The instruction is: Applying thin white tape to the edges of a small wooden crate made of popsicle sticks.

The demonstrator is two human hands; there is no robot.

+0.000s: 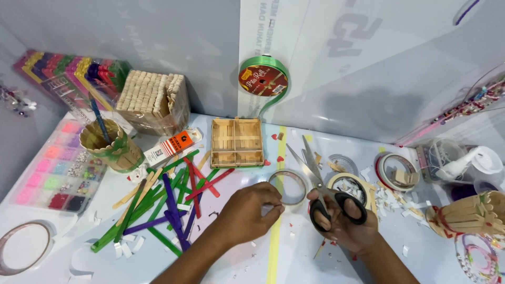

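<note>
Head view, right hand (344, 221) gripping scissors (321, 184)

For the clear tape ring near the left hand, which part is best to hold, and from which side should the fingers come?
Probably the near rim of the clear tape ring, taken from the front-left. The ring lies flat with an open middle, so a finger inside and thumb outside could pinch its wall. The left hand is already at that edge, while the scissors in the right hand crowd the right side.

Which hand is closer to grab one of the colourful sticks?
Probably the left hand. It pinches the clear tape roll right beside the pile of coloured sticks. The right hand is farther away and busy holding the open black-handled scissors.
</note>
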